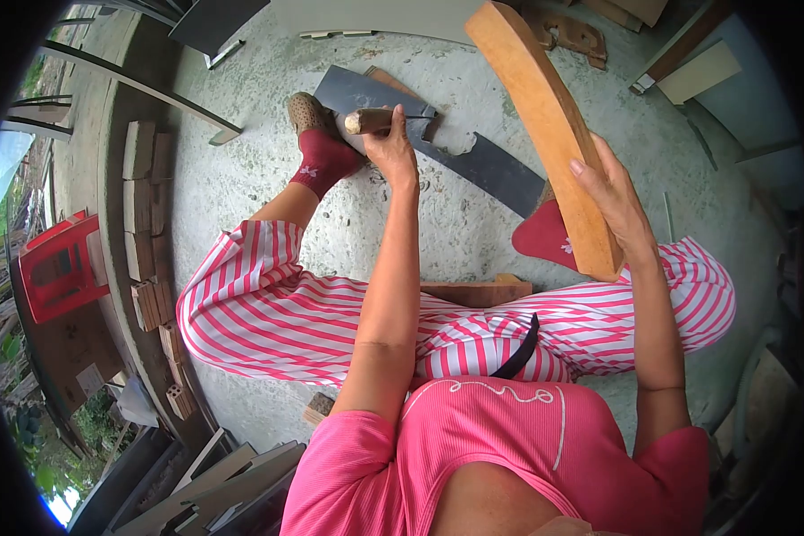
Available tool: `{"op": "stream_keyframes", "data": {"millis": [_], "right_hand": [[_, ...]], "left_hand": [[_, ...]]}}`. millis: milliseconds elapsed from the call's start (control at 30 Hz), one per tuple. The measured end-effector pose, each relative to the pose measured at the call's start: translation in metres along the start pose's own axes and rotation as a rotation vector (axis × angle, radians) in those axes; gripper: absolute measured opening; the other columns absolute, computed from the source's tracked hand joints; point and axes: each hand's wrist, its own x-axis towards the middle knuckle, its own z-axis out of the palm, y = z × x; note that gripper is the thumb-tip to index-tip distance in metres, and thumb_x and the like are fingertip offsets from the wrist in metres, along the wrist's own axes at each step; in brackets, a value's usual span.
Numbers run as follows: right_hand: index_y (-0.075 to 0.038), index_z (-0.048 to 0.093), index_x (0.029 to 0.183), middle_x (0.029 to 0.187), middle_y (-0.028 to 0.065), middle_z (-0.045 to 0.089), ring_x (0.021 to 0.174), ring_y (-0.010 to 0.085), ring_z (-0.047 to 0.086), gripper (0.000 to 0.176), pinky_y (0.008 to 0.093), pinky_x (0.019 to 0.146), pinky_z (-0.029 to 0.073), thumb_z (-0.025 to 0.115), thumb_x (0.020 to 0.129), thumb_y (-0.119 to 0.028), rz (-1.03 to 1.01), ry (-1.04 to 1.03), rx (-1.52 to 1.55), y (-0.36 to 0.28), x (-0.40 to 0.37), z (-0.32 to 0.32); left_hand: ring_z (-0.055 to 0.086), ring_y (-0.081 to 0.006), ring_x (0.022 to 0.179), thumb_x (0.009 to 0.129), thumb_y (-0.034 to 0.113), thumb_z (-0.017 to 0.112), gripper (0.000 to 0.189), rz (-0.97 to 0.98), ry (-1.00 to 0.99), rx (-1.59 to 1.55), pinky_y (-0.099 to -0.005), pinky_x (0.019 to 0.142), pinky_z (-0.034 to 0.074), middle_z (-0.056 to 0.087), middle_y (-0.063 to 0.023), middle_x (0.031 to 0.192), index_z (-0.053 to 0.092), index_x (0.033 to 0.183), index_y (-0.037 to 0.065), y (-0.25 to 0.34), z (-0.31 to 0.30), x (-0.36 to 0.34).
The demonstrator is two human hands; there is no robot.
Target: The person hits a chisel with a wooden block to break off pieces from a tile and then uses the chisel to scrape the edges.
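Observation:
My left hand [391, 152] is closed around a wooden-handled tool [364, 121]. The pale butt of its handle faces me; a thin dark part shows beyond my fingers, and the kind of tool cannot be made out. In my right hand [615, 201] is a long, thick, curved piece of orange-brown wood [540, 112], tilted up with its lower end near my right knee. My thumb lies over its near side and the fingers go behind the far edge. Below my left hand, a dark flat board [487, 170] with a ragged notch lies on the concrete floor between my feet.
A wooden piece [473, 292] lies by my crossed-out legs. On the left are stacked bricks [139, 201] along a ledge and a red plastic stool [61, 266]. Boards [214, 487] lean at the lower left. An irregular wood piece [567, 34] lies at the far right.

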Motion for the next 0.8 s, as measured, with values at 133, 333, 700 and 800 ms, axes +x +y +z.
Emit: {"op": "stream_keyframes", "data": {"millis": [133, 333, 700, 800], "right_hand": [[-0.001, 0.042, 0.132, 0.112, 0.0166, 0.057, 0.105, 0.0203, 0.054, 0.070, 0.0305, 0.091, 0.040, 0.059, 0.083, -0.048, -0.006, 0.015, -0.026, 0.000, 0.000, 0.000], [-0.001, 0.042, 0.131, 0.112, 0.0162, 0.057, 0.104, 0.0207, 0.055, 0.069, 0.0309, 0.090, 0.041, 0.059, 0.083, -0.047, -0.041, -0.004, -0.044, 0.004, 0.004, -0.002], [-0.003, 0.042, 0.133, 0.113, 0.0152, 0.057, 0.102, 0.0222, 0.056, 0.070, 0.0324, 0.088, 0.043, 0.064, 0.078, -0.040, -0.406, -0.223, -0.349, -0.109, 0.017, 0.022], [0.000, 0.039, 0.132, 0.106, 0.0160, 0.060, 0.090, 0.0217, 0.061, 0.070, 0.0318, 0.082, 0.048, 0.066, 0.077, -0.034, -0.579, -0.284, -0.359, -0.177, -0.001, 0.053]], "left_hand": [[0.059, -0.0190, 0.086, 0.081, 0.024, 0.073, 0.040, 0.015, 0.013, 0.016, -0.0315, 0.082, 0.046, 0.064, -0.0120, 0.095, 0.057, 0.103, -0.005, 0.000, -0.001, -0.002], [0.059, -0.0190, 0.080, 0.079, 0.026, 0.075, 0.036, 0.036, 0.036, 0.059, -0.0319, 0.078, 0.047, 0.064, -0.0105, 0.088, 0.058, 0.091, -0.004, -0.001, 0.000, -0.002], [0.058, -0.0167, 0.082, 0.080, 0.016, 0.073, 0.033, 0.030, 0.055, -0.092, -0.0300, 0.079, 0.048, 0.063, -0.0100, 0.100, 0.054, 0.099, -0.003, -0.010, 0.023, -0.001], [0.058, -0.0162, 0.080, 0.080, 0.016, 0.072, 0.032, 0.081, 0.085, -0.121, -0.0297, 0.077, 0.048, 0.063, -0.0100, 0.096, 0.055, 0.101, -0.002, -0.029, 0.028, -0.002]]}}
